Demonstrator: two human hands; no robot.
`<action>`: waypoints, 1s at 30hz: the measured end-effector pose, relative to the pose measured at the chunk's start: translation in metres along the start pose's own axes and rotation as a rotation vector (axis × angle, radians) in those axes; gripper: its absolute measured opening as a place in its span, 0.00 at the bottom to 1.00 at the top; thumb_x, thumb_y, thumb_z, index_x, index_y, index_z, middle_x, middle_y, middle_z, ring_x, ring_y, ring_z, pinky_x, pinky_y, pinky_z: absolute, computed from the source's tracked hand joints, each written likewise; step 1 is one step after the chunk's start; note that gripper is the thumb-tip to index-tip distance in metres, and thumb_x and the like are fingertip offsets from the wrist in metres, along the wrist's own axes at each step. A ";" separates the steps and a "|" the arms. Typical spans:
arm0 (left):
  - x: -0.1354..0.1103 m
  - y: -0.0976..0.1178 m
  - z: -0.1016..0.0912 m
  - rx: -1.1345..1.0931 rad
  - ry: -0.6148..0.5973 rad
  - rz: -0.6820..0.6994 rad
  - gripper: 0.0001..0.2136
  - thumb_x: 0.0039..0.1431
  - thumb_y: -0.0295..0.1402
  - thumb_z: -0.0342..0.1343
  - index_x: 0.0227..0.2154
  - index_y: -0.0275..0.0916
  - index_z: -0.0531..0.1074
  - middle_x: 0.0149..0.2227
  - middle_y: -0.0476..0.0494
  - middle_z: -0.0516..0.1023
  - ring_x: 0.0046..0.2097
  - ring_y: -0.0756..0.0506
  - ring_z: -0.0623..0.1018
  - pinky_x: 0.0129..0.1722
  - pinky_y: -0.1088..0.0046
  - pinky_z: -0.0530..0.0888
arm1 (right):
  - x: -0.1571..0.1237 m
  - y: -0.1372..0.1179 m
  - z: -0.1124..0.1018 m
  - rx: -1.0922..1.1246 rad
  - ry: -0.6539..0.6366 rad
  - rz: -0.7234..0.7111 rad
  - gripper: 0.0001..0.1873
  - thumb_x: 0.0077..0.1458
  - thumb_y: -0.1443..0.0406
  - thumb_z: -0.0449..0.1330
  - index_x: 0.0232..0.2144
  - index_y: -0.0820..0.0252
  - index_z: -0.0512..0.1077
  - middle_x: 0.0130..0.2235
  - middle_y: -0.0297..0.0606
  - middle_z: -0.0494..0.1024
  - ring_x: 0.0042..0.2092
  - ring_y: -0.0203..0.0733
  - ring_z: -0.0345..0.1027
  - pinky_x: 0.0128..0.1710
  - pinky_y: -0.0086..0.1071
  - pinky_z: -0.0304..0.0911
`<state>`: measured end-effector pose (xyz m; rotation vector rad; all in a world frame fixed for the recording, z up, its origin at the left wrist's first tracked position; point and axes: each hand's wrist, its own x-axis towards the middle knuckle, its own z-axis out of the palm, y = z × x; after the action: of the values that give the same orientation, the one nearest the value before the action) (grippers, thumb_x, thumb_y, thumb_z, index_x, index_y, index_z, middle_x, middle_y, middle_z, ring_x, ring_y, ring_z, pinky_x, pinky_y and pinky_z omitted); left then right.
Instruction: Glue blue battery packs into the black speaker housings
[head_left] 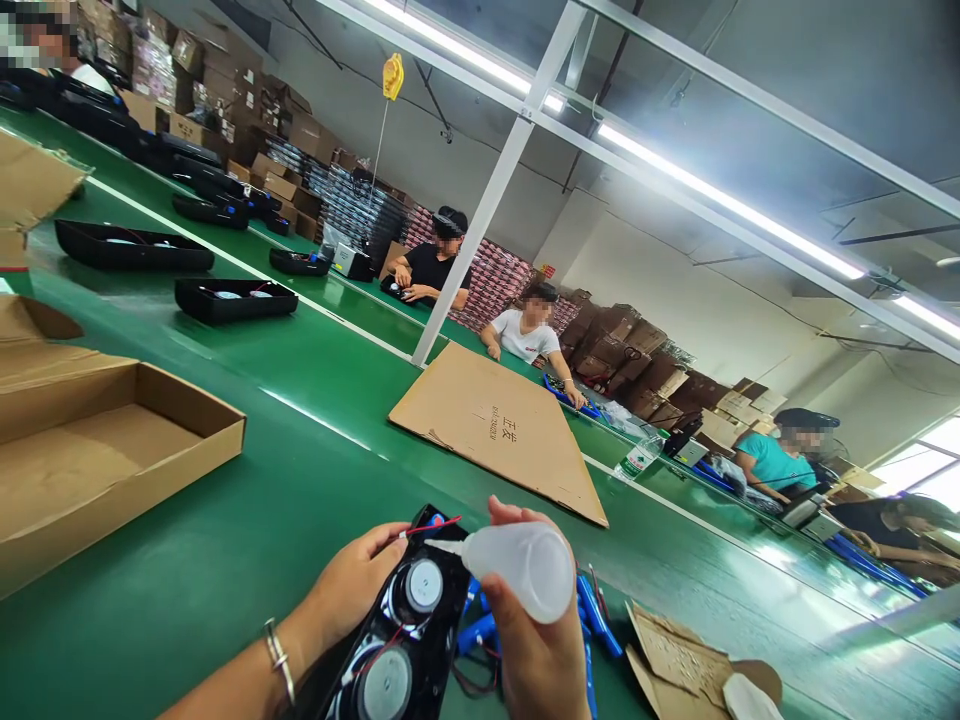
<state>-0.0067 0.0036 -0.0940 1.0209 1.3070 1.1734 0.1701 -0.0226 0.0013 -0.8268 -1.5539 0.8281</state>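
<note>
A black speaker housing [444,600] lies slanted at the bottom middle, with two round silver-backed speakers [424,586] in it and a thin red wire [435,527] near its far end. My left hand [360,580] is closed on the housing's left edge, its fingertips by the wire's white plug. In my right hand [536,630] is a translucent white squeeze bottle [525,570]. The bottle is tipped sideways, its narrow nozzle [446,546] over the far end of the housing. Whether the tip touches anything, I cannot tell. Blue wrapped battery packs [596,615] with wires lie behind my right hand.
An open cardboard box [187,470] stands at left, a flat cardboard sheet [499,430] lies ahead. More black housings [236,300] sit on the green table [300,480]. Torn cardboard [682,655] lies at lower right. Several people work across the line, near a water bottle [640,456].
</note>
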 end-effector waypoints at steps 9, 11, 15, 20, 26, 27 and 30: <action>-0.004 0.008 0.001 0.030 -0.008 0.021 0.21 0.54 0.44 0.47 0.46 0.38 0.69 0.43 0.44 0.78 0.44 0.43 0.76 0.43 0.72 0.72 | 0.019 0.005 0.018 -0.142 -0.097 -0.082 0.21 0.53 0.61 0.58 0.50 0.55 0.60 0.52 0.42 0.67 0.51 0.44 0.62 0.51 0.42 0.58; -0.005 0.010 0.001 0.035 -0.013 0.032 0.21 0.54 0.43 0.47 0.47 0.38 0.69 0.44 0.45 0.78 0.45 0.43 0.75 0.45 0.72 0.71 | 0.022 0.004 0.021 -0.171 -0.124 -0.101 0.21 0.53 0.62 0.58 0.50 0.53 0.61 0.52 0.40 0.68 0.51 0.42 0.62 0.51 0.39 0.59; -0.006 0.012 0.000 0.058 -0.005 0.034 0.19 0.54 0.42 0.47 0.45 0.37 0.70 0.43 0.45 0.78 0.48 0.42 0.73 0.47 0.71 0.69 | 0.025 0.003 0.023 -0.175 -0.175 -0.123 0.20 0.53 0.65 0.56 0.50 0.51 0.61 0.52 0.37 0.68 0.50 0.39 0.63 0.49 0.33 0.60; -0.005 0.012 -0.001 0.083 0.014 0.045 0.19 0.53 0.44 0.48 0.42 0.38 0.70 0.44 0.43 0.77 0.49 0.41 0.73 0.49 0.70 0.67 | 0.026 0.004 0.026 -0.177 -0.210 -0.105 0.23 0.53 0.67 0.56 0.51 0.49 0.60 0.52 0.34 0.68 0.49 0.37 0.64 0.47 0.29 0.60; -0.006 0.014 -0.001 0.099 0.035 0.046 0.22 0.50 0.45 0.49 0.44 0.36 0.70 0.46 0.41 0.76 0.50 0.39 0.72 0.51 0.68 0.66 | 0.028 0.001 0.028 -0.210 -0.223 -0.108 0.22 0.52 0.67 0.56 0.51 0.51 0.61 0.51 0.36 0.68 0.49 0.39 0.64 0.49 0.32 0.60; -0.006 0.015 -0.001 0.102 0.030 0.047 0.22 0.50 0.45 0.48 0.44 0.36 0.70 0.47 0.41 0.76 0.50 0.39 0.72 0.51 0.68 0.66 | 0.028 0.001 0.028 -0.216 -0.223 -0.109 0.23 0.52 0.67 0.56 0.51 0.52 0.61 0.51 0.36 0.69 0.48 0.39 0.65 0.48 0.32 0.60; -0.008 0.017 -0.001 0.109 0.012 0.046 0.22 0.51 0.44 0.47 0.44 0.35 0.70 0.46 0.41 0.76 0.50 0.40 0.72 0.51 0.68 0.66 | 0.029 0.000 0.029 -0.234 -0.229 -0.108 0.23 0.52 0.66 0.56 0.51 0.51 0.61 0.51 0.36 0.69 0.48 0.40 0.65 0.48 0.33 0.60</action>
<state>-0.0080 -0.0015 -0.0762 1.1289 1.3755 1.1545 0.1385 0.0002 0.0117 -0.8278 -1.9085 0.6887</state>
